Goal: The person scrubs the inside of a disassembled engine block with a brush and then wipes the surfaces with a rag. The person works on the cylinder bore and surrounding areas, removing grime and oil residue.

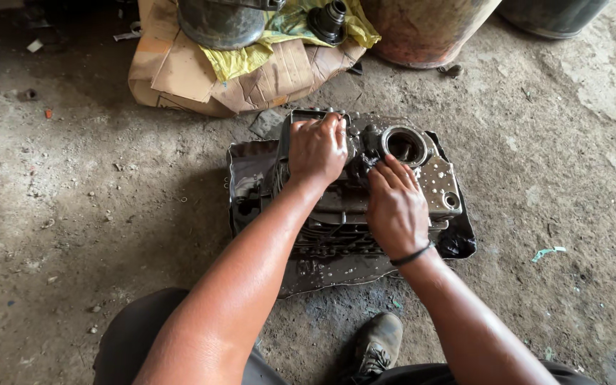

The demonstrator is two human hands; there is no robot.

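We press our left hand (316, 148) flat, fingers curled over the far left edge of the oily metal casting (433, 187), which lies in a black tray (247, 167) on the floor, long axis left-right, round bore (404, 145) upward. Our right hand (396, 208) pinches something small beside the bore.

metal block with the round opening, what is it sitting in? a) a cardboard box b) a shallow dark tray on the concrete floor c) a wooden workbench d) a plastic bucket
b: the wet metal block lies in a shallow dark tray set on the concrete floor, with the left hand and right hand resting on top of it; the cardboard lies apart, behind the tray.
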